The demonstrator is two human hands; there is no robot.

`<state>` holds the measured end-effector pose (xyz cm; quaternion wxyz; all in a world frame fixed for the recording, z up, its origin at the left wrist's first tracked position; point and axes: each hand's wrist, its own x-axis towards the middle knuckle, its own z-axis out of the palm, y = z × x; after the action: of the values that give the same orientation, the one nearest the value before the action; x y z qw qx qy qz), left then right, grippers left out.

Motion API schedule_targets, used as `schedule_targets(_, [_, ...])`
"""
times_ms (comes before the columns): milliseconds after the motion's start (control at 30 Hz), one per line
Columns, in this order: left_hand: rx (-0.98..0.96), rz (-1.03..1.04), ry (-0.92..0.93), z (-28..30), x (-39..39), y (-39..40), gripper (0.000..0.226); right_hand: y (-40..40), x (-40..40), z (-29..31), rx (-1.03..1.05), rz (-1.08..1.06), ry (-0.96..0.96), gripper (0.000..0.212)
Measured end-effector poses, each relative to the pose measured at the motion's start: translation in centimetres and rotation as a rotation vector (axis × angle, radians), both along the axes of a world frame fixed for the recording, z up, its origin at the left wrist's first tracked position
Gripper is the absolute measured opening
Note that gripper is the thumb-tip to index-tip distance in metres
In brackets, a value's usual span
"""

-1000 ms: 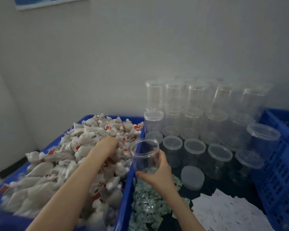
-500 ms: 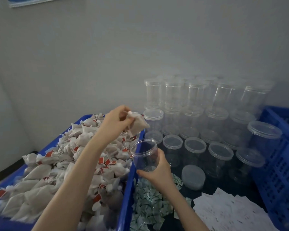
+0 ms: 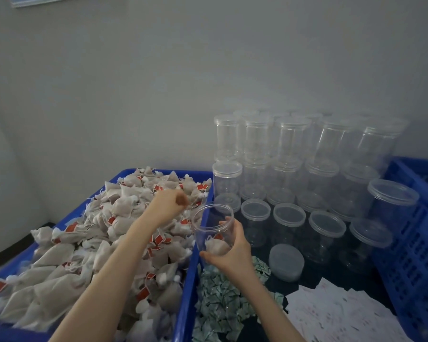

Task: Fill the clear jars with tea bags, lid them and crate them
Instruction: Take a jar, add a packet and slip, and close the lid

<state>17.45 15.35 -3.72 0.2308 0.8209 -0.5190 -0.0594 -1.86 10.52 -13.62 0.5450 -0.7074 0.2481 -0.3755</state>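
Right hand: fingers and thumb curled round the lower wall of an open jar, held upright and lidless just right of the bin's near right wall. One tea bag lies at the bottom of the jar.

Left hand: over the tea bag heap, fingers bent inward and blurred; whether it grips a bag cannot be told.

Bin: blue, at left, heaped with pale tea bags carrying red tags and strings.

Lidded jars: clear, empty, standing in rows behind and to the right of the held jar, stacked higher toward the wall. One tall lidded jar stands at the right, close to the crate.

Loose lid: lying flat on the dark worktop, in front of the jar rows and right of the right hand.

Sachets: small green-and-white packets piled beside the bin, under the right forearm.

Paper slips: white, printed, spread at lower right.

Crate: blue, slotted wall, along the right edge.
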Motion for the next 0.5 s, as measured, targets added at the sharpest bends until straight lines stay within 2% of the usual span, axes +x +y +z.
schedule_targets(100, [0.448, -0.036, -0.174, -4.1, -0.2, -0.7, 0.019, 0.0, 0.1, -0.2, 0.005, -0.011, -0.001, 0.086])
schedule_targets(167, [0.56, -0.023, -0.242, -5.6, -0.9, -1.0, 0.022, 0.0, 0.1, -0.3, 0.006, -0.015, -0.004, 0.087])
schedule_targets(267, [0.569, 0.045, -0.318, -5.4, -1.2, -1.5, 0.023, -0.1, 0.2, -0.4, 0.016, -0.017, -0.011, 0.088])
schedule_targets(367, [0.511, 0.059, -0.337, -4.4, -0.7, -1.4, 0.012, -0.2, 0.1, -0.6, 0.029, -0.018, -0.017, 0.09])
schedule_targets(500, [0.266, 0.009, -0.087, -2.5, 0.2, -0.3, 0.017, -0.4, 0.1, -0.8, 0.035, -0.006, 0.005, 0.088])
